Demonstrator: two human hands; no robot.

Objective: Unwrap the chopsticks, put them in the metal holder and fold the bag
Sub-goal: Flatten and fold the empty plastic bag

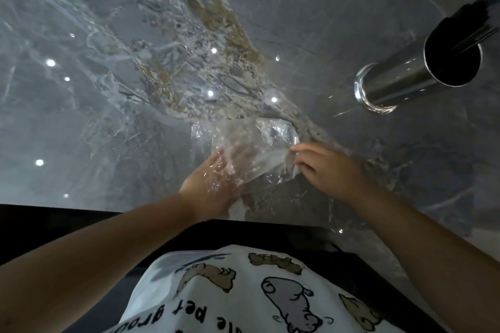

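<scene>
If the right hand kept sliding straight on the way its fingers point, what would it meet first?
The right hand points leftward, already pinching the clear plastic bag. Going on, it would probably first meet the left hand, pressed against the same bag, though depth is unclear.

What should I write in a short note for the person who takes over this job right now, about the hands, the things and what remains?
Left hand: lying flat, partly under the clear plastic bag, holding it on the marble table.
Right hand: fingers pinching the bag's right edge.
Metal holder: standing at the far right of the table, apart from the bag; dark chopsticks already stick out of it.
Done: chopsticks unwrapped and placed in the holder.
Left: folding the bag. It is crumpled and seems only begun; I cannot tell how many folds are made.
</scene>
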